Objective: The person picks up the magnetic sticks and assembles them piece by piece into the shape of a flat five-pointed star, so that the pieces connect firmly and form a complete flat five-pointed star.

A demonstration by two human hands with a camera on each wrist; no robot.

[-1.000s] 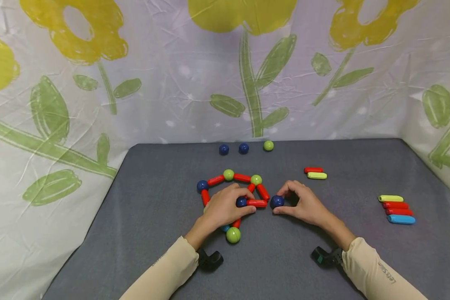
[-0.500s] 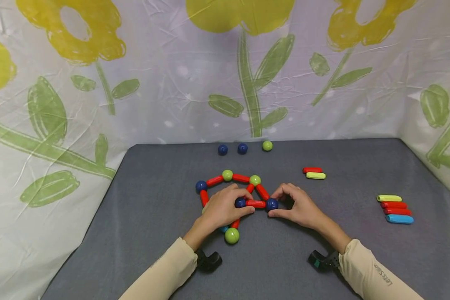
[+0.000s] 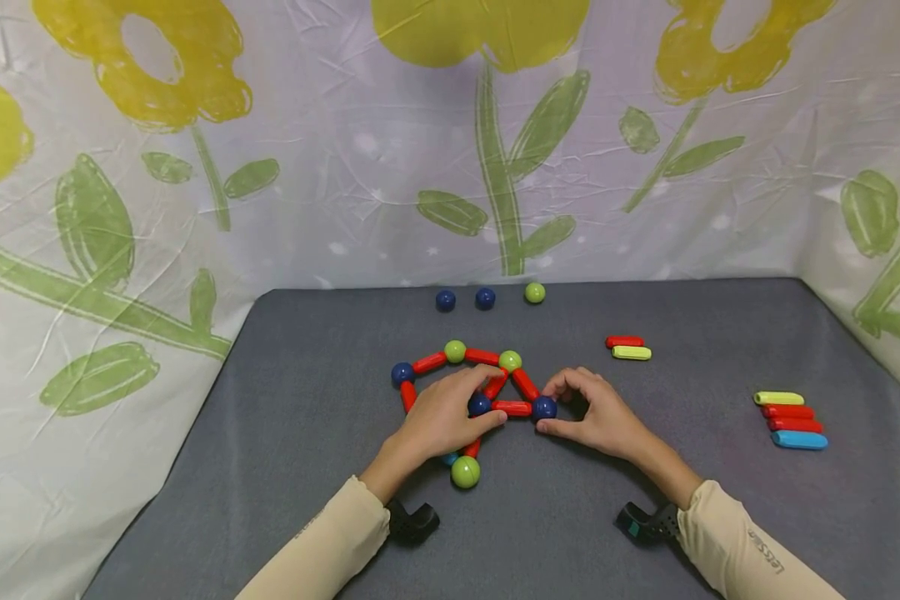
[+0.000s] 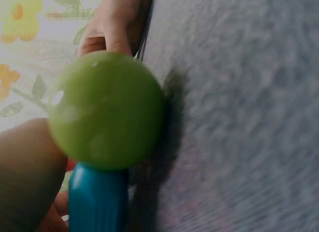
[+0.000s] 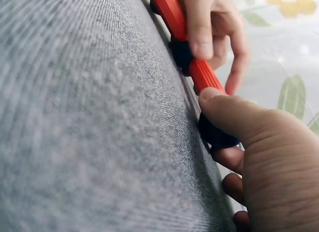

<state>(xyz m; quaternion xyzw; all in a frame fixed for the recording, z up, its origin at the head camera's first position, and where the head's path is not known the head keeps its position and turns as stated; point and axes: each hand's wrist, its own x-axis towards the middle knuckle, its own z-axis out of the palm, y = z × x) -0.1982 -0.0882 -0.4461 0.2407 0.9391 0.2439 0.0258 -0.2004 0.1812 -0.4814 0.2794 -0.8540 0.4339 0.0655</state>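
A pale backdrop painted with yellow flowers hangs behind the grey table, and two cream sleeves reach in from the near side. The frame of rods and balls lies on the table left of its middle, seemingly there so that both hands meet over it. Its left part is hidden by the left hand, whose thumb and fingers lie either side of the inner ball, with the thumb touching it in the right wrist view; I cannot tell whether they squeeze it, but the placing looks meant to steady that joint. The right hand pinches the outer ball between thumb and forefinger, a hold that leaves its left side free for the frame. A red rod bridges the two blue balls, and a slanted rod runs from the outer ball up to a green corner ball. Four loose rods lie in a row at the right, with a loose pair nearer the frame, probably grouped by shape for easy picking. Three loose balls sit along the back edge, perhaps to be out of the hands' way.
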